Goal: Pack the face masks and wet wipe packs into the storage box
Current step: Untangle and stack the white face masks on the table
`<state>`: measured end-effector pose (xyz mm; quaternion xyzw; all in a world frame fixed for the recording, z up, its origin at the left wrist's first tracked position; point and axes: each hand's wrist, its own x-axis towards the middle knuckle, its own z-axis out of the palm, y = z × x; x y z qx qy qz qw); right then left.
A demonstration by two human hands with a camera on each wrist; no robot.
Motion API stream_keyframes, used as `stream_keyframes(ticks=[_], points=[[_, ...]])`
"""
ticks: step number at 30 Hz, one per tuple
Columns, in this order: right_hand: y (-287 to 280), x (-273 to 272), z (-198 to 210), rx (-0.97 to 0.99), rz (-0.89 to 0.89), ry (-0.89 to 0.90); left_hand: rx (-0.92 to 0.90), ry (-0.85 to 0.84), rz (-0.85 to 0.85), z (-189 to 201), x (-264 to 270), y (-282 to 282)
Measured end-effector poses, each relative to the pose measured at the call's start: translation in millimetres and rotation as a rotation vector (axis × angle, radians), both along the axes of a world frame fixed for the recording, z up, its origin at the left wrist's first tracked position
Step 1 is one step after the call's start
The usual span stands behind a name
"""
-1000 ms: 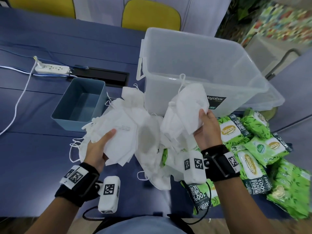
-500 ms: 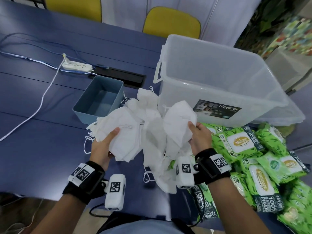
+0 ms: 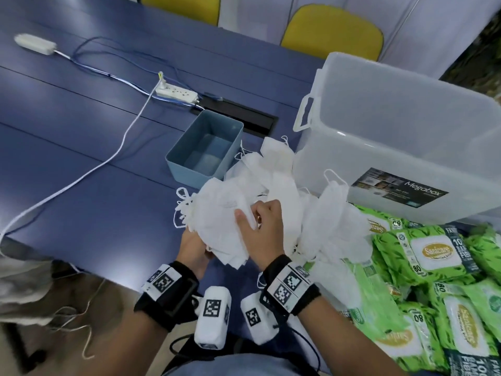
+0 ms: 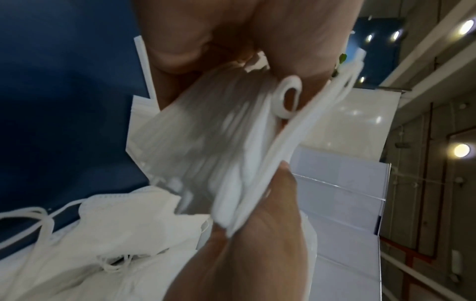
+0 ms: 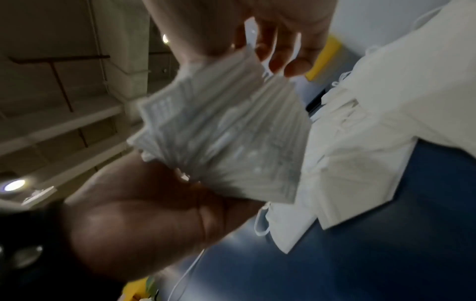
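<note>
- Head view: both hands meet over the near table edge around one stack of white face masks (image 3: 221,221). The left hand (image 3: 193,249) cups it from below, fingers curled under; the right hand (image 3: 261,230) lies on top, thumb and fingers closed over the upper mask. The step in hand appears to be gathering masks into a bundle, none being visibly packed yet. Loose masks (image 3: 282,172) lie heaped just beyond, against the clear storage box (image 3: 406,126), which stands open and seems empty. The green wet wipe packs (image 3: 433,253) lie piled to the right, outside it.
- Next move, as a judgement: carry the bundle up and over the tall near wall, keeping it squeezed so no mask slips and no ear loop catches on the rim.
- Surroundings: a small blue bin (image 3: 206,147) sits left of the heap; a power strip (image 3: 176,92) and its white cable (image 3: 81,177) lie farther left, well clear of that path.
- Left wrist view: the left hand's fingers (image 4: 180,51) and thumb pinch the stack (image 4: 219,142) edge-on; further masks lie below.
- Right wrist view: the right hand's palm (image 5: 154,203) and fingers (image 5: 296,61) enclose a blurred pleated stack (image 5: 224,132); other masks rest on the blue table (image 5: 386,254).
</note>
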<state>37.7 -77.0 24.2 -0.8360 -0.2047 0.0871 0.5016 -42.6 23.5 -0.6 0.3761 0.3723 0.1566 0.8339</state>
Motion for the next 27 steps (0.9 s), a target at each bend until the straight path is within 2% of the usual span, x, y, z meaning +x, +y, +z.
stream_keyframes(ticks=[4, 7, 13, 16, 19, 21, 23, 24, 27], points=[[13, -9, -9, 0.062, 0.045, 0.028, -0.005, -0.016, -0.018, -6, -12, 3], [26, -16, -12, 0.060, 0.106, 0.069, -0.033, -0.052, 0.043, -8, -18, 5], [48, -34, -27, 0.093, 0.146, 0.059, -0.146, -0.242, 0.022, 9, -49, 14], [56, -53, -39, 0.080, 0.188, 0.055, -0.030, -0.087, 0.101, 0, -58, 17], [55, -58, -43, 0.101, 0.310, 0.083, 0.006, 0.081, 0.202, -13, -63, 27], [47, -47, -45, 0.131, 0.361, 0.153, 0.022, 0.056, 0.223, -15, -65, 35], [39, -26, -54, 0.034, 0.312, 0.143, 0.037, 0.030, 0.255, -13, -67, 44], [34, -13, -60, -0.095, 0.285, 0.096, 0.033, 0.040, 0.273, -12, -69, 49], [24, 19, -70, -0.669, 0.418, -0.079, 0.008, 0.045, 0.306, -16, -71, 66]])
